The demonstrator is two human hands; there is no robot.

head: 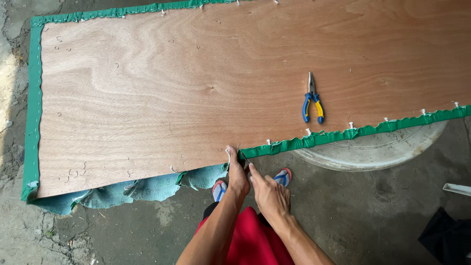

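A large plywood board [196, 88] lies flat, with green fabric [343, 135] stapled over its edges. Along the near left part the fabric hangs loose [147, 189] below the board. My left hand [237, 177] grips the board's near edge, thumb on top, right where the fastened fabric ends. My right hand [267, 195] is just beside it and holds a thin metal tool [244, 158] whose tip touches the end of the fastened fabric strip.
Pliers with blue and yellow handles [312, 102] lie on the board to the right of my hands. A pale round basin [378, 149] sits under the board's near right edge. My feet in flip-flops [283, 175] stand on concrete floor. A black object [446, 240] lies at the lower right.
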